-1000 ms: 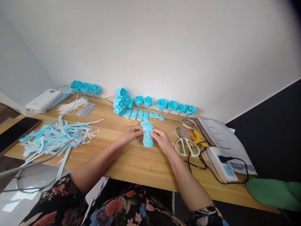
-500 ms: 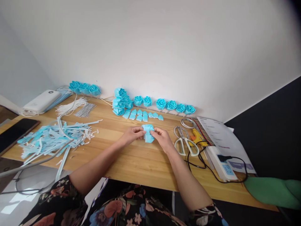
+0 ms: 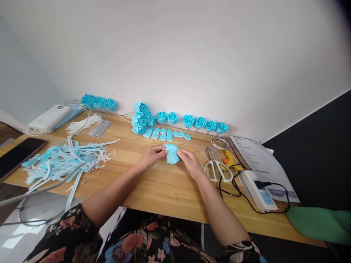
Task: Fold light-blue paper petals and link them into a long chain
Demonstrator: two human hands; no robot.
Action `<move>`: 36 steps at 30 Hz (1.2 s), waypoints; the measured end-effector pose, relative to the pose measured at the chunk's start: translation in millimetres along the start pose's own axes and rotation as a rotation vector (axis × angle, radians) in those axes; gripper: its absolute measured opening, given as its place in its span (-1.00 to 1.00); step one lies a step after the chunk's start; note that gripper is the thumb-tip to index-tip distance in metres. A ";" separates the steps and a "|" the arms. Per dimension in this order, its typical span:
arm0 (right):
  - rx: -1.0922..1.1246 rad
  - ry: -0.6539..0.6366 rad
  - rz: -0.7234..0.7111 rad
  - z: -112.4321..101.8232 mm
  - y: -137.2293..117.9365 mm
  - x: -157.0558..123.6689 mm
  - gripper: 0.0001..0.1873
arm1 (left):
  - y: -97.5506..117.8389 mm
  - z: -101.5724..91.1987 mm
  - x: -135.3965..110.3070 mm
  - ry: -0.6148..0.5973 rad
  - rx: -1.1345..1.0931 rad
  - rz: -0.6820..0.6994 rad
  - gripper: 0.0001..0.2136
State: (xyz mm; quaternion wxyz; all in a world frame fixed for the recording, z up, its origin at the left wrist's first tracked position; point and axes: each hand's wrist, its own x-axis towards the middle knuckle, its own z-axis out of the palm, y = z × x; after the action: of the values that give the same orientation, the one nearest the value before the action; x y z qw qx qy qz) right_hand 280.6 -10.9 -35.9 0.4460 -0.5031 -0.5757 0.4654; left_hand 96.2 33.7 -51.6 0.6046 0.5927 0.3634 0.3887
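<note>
Between my two hands, a little above the wooden table point(image 3: 153, 186), is a light-blue petal piece point(image 3: 172, 154) with folded, uneven edges. My left hand point(image 3: 153, 156) pinches its left edge between thumb and fingers. At its right edge, my right hand point(image 3: 188, 160) pinches it the same way. Just beyond lie several cut blue petals point(image 3: 162, 134) in small stacks. Behind them a cluster of blue artificial roses point(image 3: 141, 118) rests on its stems, with more blue roses point(image 3: 200, 122) lined up along the wall.
Scissors point(image 3: 215, 164), a yellow glue gun point(image 3: 230, 159) and a power strip point(image 3: 260, 191) with black cord lie at right. On the left are a pile of blue-white strips point(image 3: 68, 160), a phone point(image 3: 20, 157), white cords point(image 3: 83, 124), grey wires point(image 3: 100, 128) and a white power bank point(image 3: 49, 118).
The petal piece looks flatter and wider, its lower edge slightly higher. My right thumb has moved from its face to its right edge. Both hands still hold it.
</note>
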 end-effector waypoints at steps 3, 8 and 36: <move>0.002 -0.023 0.009 -0.8 -1.8 -0.3 -0.62 | 0.4 0.0 -0.3 0.063 0.032 0.041 -0.74; 0.014 0.039 0.033 -1.9 3.4 1.8 -0.70 | 8.3 2.7 -1.7 0.006 0.000 0.030 -0.69; -0.606 0.149 0.004 -15.6 -0.4 -1.1 -0.52 | 18.8 -18.7 2.3 0.391 0.038 0.051 -0.69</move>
State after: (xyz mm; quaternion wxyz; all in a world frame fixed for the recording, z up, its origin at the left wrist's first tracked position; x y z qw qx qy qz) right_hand 296.0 -10.6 -32.9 0.3158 -0.6472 -0.6527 0.2354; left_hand 79.6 43.8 -33.4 0.5012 0.5263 0.4658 0.5048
